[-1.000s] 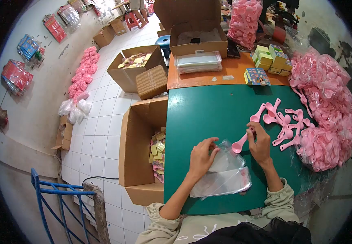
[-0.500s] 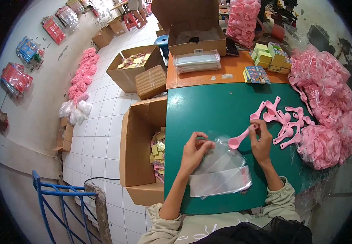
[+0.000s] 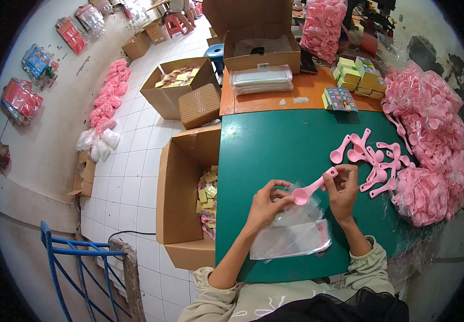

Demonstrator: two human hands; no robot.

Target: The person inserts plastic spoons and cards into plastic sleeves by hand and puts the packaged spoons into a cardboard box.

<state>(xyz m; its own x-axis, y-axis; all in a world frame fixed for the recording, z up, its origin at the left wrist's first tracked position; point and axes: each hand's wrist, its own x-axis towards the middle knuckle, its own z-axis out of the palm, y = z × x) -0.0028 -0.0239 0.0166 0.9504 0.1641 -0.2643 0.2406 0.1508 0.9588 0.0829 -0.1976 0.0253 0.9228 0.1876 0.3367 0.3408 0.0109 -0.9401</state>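
My right hand (image 3: 342, 194) pinches a pink measuring spoon (image 3: 316, 188) by the end of its handle, bowl pointing down and left. My left hand (image 3: 268, 205) is curled around the upper edge of a clear plastic bag (image 3: 296, 214), with the spoon's bowl close by its thumb tip. Whether the bowl is inside the bag or in front of it, I cannot tell. Beneath lies a stack of clear plastic bags (image 3: 288, 242) on the green table (image 3: 264, 145). Several loose pink spoons (image 3: 375, 161) are scattered to the right of my right hand.
Large bags of pink spoons (image 3: 430, 139) line the table's right edge. Small yellow-green boxes (image 3: 358, 75), packs of clear bags (image 3: 261, 80) and an open carton (image 3: 261, 51) stand at the back. Left of the table is a deep cardboard box (image 3: 181, 188); a blue metal rail (image 3: 76, 247) stands farther left.
The spoon has moved left and slightly down, its bowl now beside my left thumb. My left hand has shifted slightly right, and its fingers have closed in at the bag.
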